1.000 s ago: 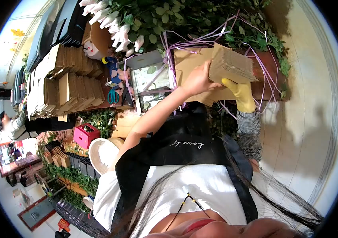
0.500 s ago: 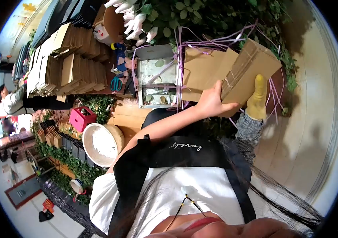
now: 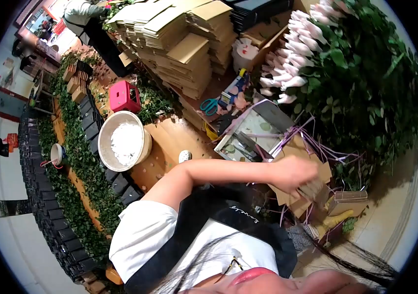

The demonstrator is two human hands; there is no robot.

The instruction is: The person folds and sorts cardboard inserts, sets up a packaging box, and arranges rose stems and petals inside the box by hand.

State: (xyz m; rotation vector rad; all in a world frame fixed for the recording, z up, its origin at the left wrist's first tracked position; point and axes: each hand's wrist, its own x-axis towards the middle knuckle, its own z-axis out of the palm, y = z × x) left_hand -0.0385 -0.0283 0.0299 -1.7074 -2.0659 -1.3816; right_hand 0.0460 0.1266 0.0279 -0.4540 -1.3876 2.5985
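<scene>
Brown cardboard close to both grips, at the right-hand end of the bench [image 3: 192, 104]. Curled over blurred cardboard [image 3: 314, 190] in front of the body: bare left grip [image 3: 293, 172], apparently clamped on it, though smeared by motion. Just beside, farther right in view: cardboard bundle [image 3: 347, 197], with yellow-gloved right grip [image 3: 335, 221] along its near side. Cannot tell from this angle about the gloved fingers, pinching or merely propping.

Best handled, as a judgement, with light, even pressure: square up loose edges, press on flat faces rather than corners, and keep fingers clear of the purple strips [image 3: 336, 154]. Steady with the glove, sort by feel with bare fingertips, and slow down enough to avoid bending a layer.

Stiff, matt and flat: brown sheet [image 3: 294, 148], lying beneath the bare fingers and crossed by those slick, narrow, looping strips. Straight-sided and grey-walled: shallow tray [image 3: 275, 113], adjoining the sheet. Beyond, a dense, springy mass of green leaves [image 3: 366, 83], next to pale, rounded tips [image 3: 292, 63] packed closely together. Farther left, crisp-edged cardboard stacks [image 3: 184, 59], slightly uneven in their layers, near teal scissors [image 3: 209, 106] with smooth looped handles. Down on the floor, round off-white bucket [image 3: 146, 142] and boxy, plastic-looking red stool [image 3: 123, 96].
</scene>
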